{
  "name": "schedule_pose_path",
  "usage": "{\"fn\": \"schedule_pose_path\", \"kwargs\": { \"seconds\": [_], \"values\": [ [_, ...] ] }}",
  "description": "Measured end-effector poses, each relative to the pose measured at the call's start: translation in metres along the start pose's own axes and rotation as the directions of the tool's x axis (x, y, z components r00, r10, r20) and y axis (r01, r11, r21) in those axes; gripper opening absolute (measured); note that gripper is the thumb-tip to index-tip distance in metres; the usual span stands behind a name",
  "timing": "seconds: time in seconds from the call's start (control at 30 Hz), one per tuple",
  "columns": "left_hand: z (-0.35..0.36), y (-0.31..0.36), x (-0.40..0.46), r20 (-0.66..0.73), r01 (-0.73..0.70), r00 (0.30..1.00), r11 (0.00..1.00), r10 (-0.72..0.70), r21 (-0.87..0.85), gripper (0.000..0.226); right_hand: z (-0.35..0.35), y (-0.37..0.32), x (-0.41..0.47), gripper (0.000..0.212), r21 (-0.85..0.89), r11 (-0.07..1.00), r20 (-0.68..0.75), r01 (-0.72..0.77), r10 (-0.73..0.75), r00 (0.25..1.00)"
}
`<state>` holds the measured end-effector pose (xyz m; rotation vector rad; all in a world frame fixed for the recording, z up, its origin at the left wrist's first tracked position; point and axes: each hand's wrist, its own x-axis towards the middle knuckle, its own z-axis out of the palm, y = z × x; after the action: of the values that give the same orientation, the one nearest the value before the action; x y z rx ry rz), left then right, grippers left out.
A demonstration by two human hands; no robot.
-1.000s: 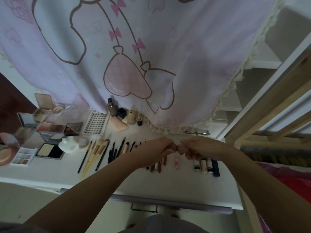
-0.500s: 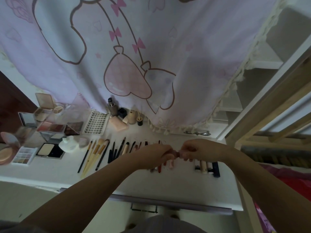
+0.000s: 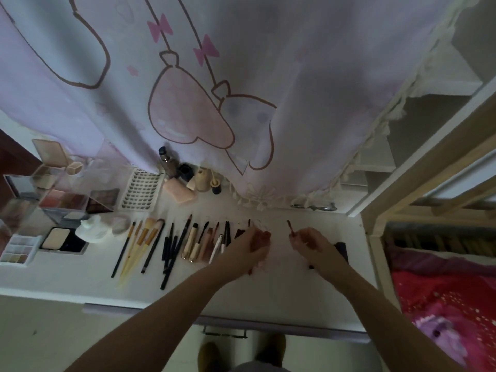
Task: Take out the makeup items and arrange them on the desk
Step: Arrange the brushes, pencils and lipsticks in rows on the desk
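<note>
On the white desk (image 3: 281,288) lies a row of brushes (image 3: 139,242), pencils (image 3: 174,245) and lip tubes (image 3: 217,244). My left hand (image 3: 251,247) is closed around a reddish lip gloss tube (image 3: 264,237) above the middle of the desk. My right hand (image 3: 311,244) pinches the gloss's cap, and its thin wand applicator (image 3: 290,227) points up and away from me. The two hands are apart. A dark tube (image 3: 342,251) lies partly hidden behind my right wrist.
Palettes (image 3: 63,201), a compact (image 3: 63,241) and a clear box stand at the left. Small bottles (image 3: 167,163) and a pink sponge (image 3: 179,194) line the back under a hanging pink curtain (image 3: 214,76). A wooden bed frame (image 3: 418,189) and red bedding (image 3: 451,299) border the right.
My hands were joined on the closed lip gloss; now they have pulled apart, the wand is out in my right hand and the tube stays in my left.
</note>
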<state>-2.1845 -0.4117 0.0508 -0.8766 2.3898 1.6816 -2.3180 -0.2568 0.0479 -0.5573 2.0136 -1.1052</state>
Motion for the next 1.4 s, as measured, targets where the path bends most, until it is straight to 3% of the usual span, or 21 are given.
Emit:
{"fn": "schedule_pose_path", "kwargs": {
  "seconds": [0.17, 0.27, 0.5, 0.67, 0.77, 0.87, 1.03, 1.23, 1.33, 1.4],
  "values": [
    [0.025, 0.003, 0.032, -0.269, -0.057, 0.959, 0.991, 0.088, 0.123, 0.022, 0.029, 0.020, 0.028, 0.015, -0.059, 0.998, -0.262, 0.018, -0.033, 0.965],
    [0.034, -0.002, 0.049, -0.334, 0.010, 0.940, 0.972, 0.072, 0.237, 0.022, 0.040, 0.025, 0.040, 0.009, -0.125, 0.992, -0.299, 0.014, -0.051, 0.953],
    [0.044, -0.023, 0.075, -0.402, 0.080, 0.903, 0.859, 0.153, 0.506, 0.022, 0.053, 0.025, 0.061, 0.021, -0.291, 0.955, -0.324, 0.064, -0.161, 0.932],
    [0.046, -0.029, 0.079, -0.398, 0.068, 0.902, 0.855, 0.168, 0.514, 0.030, 0.053, 0.024, 0.065, 0.030, -0.323, 0.946, -0.302, 0.031, -0.135, 0.944],
    [0.042, -0.032, 0.068, -0.423, 0.076, 0.893, 0.873, 0.156, 0.481, 0.041, 0.051, 0.023, 0.060, 0.042, -0.271, 0.962, -0.290, -0.036, -0.046, 0.956],
    [0.037, -0.039, 0.046, -0.443, 0.088, 0.880, 0.858, 0.171, 0.506, 0.032, 0.050, 0.024, 0.050, 0.033, -0.233, 0.963, -0.276, -0.135, 0.068, 0.959],
    [0.043, -0.048, 0.029, -0.326, 0.180, 0.940, 0.668, 0.099, 0.722, 0.040, 0.063, 0.021, 0.037, 0.021, -0.229, 0.959, -0.177, -0.169, 0.130, 0.976],
    [0.053, -0.038, 0.041, -0.274, 0.173, 0.958, 0.598, 0.082, 0.782, 0.042, 0.064, 0.019, 0.041, 0.021, -0.272, 0.938, -0.179, -0.214, 0.169, 0.969],
    [0.051, -0.034, 0.031, -0.239, 0.103, 0.959, 0.601, 0.150, 0.792, 0.039, 0.060, 0.014, 0.035, 0.028, -0.158, 0.961, -0.136, -0.225, 0.205, 0.969],
    [0.044, -0.033, 0.019, -0.163, -0.034, 0.951, 0.614, 0.262, 0.788, 0.032, 0.052, 0.008, 0.027, 0.033, -0.166, 0.965, -0.045, -0.201, 0.196, 0.980]
  ]
}}
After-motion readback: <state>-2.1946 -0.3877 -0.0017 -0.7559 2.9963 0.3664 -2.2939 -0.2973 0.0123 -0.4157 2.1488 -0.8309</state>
